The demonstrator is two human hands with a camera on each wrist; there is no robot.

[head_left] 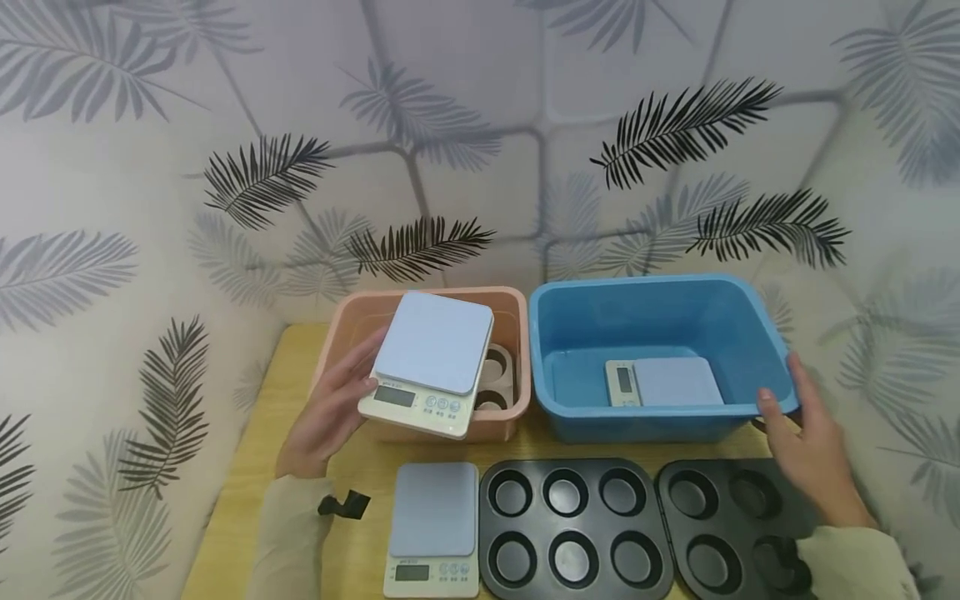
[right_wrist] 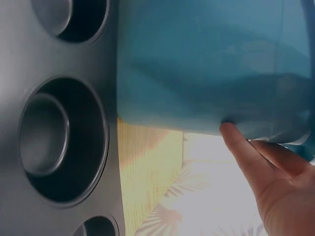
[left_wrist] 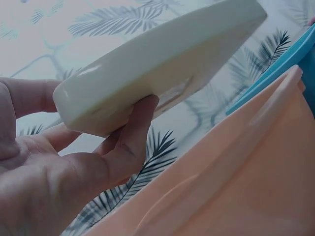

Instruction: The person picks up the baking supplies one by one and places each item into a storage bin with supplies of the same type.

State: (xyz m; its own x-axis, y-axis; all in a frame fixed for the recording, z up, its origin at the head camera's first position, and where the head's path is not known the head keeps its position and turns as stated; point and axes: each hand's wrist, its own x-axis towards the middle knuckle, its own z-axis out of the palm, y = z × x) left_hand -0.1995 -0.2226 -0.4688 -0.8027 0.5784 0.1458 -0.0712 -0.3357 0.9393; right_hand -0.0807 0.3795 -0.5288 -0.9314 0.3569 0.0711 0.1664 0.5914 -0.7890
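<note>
In the head view my left hand (head_left: 333,408) holds a white kitchen scale (head_left: 435,342), tilted, above the pink basin (head_left: 517,358). The left wrist view shows fingers (left_wrist: 140,123) beneath the scale's body (left_wrist: 162,64) and its pale underside. Inside the pink basin a light-coloured muffin pan (head_left: 495,387) is partly hidden by the scale. My right hand (head_left: 813,450) touches the front right corner of the blue basin (head_left: 637,425), its fingers spread along the outside; in the right wrist view fingertips (right_wrist: 234,135) meet the wall. Another kitchen scale (head_left: 675,382) lies in the blue basin.
A third kitchen scale (head_left: 433,525) lies on the wooden table (head_left: 292,367) in front of the pink basin. Two dark muffin pans, one in the middle (head_left: 540,525) and one at right (head_left: 720,508), lie before the blue basin. Leaf-patterned cloth (head_left: 540,167) surrounds the table.
</note>
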